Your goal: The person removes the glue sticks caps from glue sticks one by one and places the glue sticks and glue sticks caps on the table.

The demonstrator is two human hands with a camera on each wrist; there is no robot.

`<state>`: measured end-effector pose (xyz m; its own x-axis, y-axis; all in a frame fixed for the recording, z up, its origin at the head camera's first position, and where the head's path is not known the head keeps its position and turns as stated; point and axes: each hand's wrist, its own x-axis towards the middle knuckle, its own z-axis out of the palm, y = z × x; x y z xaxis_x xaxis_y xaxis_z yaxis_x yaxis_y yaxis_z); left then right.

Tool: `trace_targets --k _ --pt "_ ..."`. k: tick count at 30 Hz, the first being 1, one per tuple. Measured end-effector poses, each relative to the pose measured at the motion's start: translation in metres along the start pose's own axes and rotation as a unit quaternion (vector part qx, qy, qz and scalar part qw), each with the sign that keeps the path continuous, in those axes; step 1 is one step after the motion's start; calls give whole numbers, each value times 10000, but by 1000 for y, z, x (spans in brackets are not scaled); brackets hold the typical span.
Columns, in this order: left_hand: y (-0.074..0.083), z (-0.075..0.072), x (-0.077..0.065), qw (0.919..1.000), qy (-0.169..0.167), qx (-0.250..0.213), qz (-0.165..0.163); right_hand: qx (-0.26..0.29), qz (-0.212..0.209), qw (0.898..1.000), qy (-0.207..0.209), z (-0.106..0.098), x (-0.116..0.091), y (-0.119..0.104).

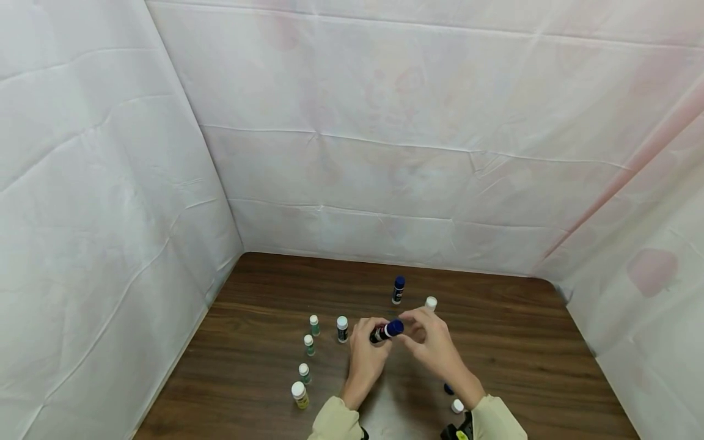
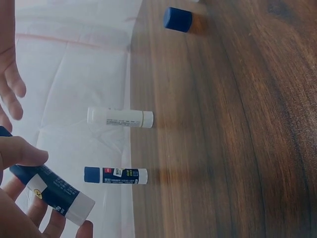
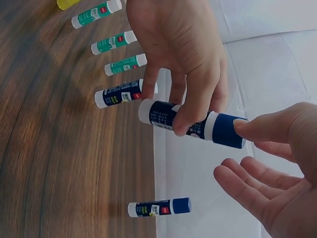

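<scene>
My left hand (image 1: pixel 367 351) grips a dark blue glue stick (image 3: pixel 166 115) around its barrel, thumb on one side and fingers on the other. The stick is tilted, its blue cap (image 3: pixel 229 131) pointing toward my right hand (image 1: pixel 436 343). In the right wrist view the right thumb overlaps the cap's end, while the other fingers are spread and relaxed; I cannot tell whether the thumb presses on it. Behind the hands stand another blue-capped glue stick (image 1: pixel 398 290) and a white glue stick (image 2: pixel 124 118), partly hidden by the right hand in the head view.
Left of the hands stand a white-capped dark glue stick (image 1: pixel 342 330), several small green glue sticks (image 3: pixel 96 13) and a yellow one (image 1: pixel 300 396). Near the right forearm lie a blue cap (image 2: pixel 177 20) and a white-topped object (image 1: pixel 457 406). White cloth walls (image 1: pixel 352 183) enclose the wooden table (image 1: pixel 522 342).
</scene>
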<state>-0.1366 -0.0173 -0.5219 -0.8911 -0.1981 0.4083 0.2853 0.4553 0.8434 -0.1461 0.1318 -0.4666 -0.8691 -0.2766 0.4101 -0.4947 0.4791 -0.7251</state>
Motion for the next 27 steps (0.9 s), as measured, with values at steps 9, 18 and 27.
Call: trace_targets --k 9,18,27 --pt "2 -2 -3 9998 -64 171 98 121 8 9997 -215 6 3 -2" --pt "2 -3 -5 9988 59 187 455 0 -135 9997 -226 9 2 -1" --pt "1 -5 -8 9980 40 213 600 19 -136 9995 -267 9 0 -2"
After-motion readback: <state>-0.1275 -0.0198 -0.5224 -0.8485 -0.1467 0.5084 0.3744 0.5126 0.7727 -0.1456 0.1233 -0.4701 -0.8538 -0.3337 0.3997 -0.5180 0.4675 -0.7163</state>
